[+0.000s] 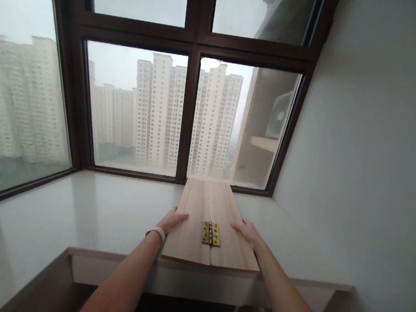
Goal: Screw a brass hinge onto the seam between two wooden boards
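Two wooden boards (203,209) lie flat, side by side, with their long edges meeting, on a white worktop (97,214) below a dark-framed window (186,115). They sit right of centre, their far ends close to the window frame and their near ends slightly over the worktop's near edge. One brass hinge (211,233) spans the seam close to the near end, a leaf on each board. The left hand (173,219) rests on the left edge of the left board, its fingers (183,216) extended and lying flat on the top face, not clamped. The right hand (247,230) rests likewise on the right edge of the right board, fingers flat. Whether either thumb hooks beneath an edge cannot be told. A pale wristband (157,231) circles the left wrist. A plain wall (367,165) stands to the right.
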Available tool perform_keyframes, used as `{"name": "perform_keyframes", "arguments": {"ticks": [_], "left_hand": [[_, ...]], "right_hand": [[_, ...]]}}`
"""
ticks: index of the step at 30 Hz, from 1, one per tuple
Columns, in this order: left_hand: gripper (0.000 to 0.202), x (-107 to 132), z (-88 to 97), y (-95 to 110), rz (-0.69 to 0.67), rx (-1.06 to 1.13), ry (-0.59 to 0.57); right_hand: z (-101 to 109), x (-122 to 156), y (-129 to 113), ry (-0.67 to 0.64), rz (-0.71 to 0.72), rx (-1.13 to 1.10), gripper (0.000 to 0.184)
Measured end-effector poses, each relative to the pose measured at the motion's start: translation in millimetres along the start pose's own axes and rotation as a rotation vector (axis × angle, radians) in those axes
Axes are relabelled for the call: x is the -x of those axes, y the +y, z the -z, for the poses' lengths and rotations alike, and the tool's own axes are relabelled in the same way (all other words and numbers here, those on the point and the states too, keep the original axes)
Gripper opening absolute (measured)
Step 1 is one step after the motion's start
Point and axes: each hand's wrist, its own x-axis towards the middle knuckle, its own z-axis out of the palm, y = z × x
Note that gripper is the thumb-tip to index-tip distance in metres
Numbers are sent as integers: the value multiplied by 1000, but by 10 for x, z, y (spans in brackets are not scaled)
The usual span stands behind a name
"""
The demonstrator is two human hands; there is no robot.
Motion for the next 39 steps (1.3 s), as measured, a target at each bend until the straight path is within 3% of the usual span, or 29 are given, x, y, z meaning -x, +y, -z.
{"name": "perform_keyframes", "arguments": {"ticks": [6,11,18,22,26,30,34,39], "left_hand": [[57,-58,-32,-62,-52,-277,211],[47,-61,-60,-65,-103,-492,269],[54,-26,-91,-12,-102,-830,325],[55,94,-79,26,-131,-777,323],[65,311,-74,33,-233,-590,318],[67,544,-110,16,-269,-556,294],[66,689,-138,-36,-328,-534,276],[61,758,-142,-133,-324,-498,269]], "right_hand": [[-9,-215,160,215,103,476,55],[-58,-202,164,243,174,617,50],[-81,-148,72,267,237,820,52],[37,30,24,412,243,922,48],[234,330,217,581,51,985,53],[362,533,524,522,-124,992,59],[383,541,649,426,-62,1019,48],[222,511,484,392,52,906,52]]}}
